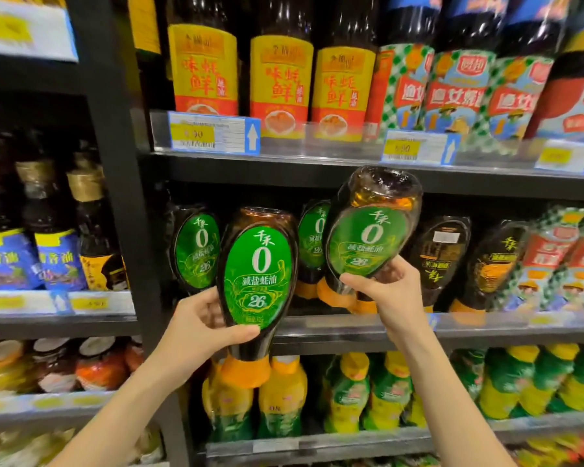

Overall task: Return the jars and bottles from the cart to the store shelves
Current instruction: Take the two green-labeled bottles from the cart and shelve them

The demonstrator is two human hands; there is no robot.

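Packed sauce shelves [317, 170] behind; left hand [199, 328] round upright bottle [258, 274], right hand [388, 291] round tilted bottle [368, 237]

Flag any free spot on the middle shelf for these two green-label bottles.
Likely one gap: on the middle shelf, between the left shelved green bottle and the right shelved green bottle, partly hidden behind the held bottle in the left hand. Right of that it is packed: dark-label bottles stand close together.
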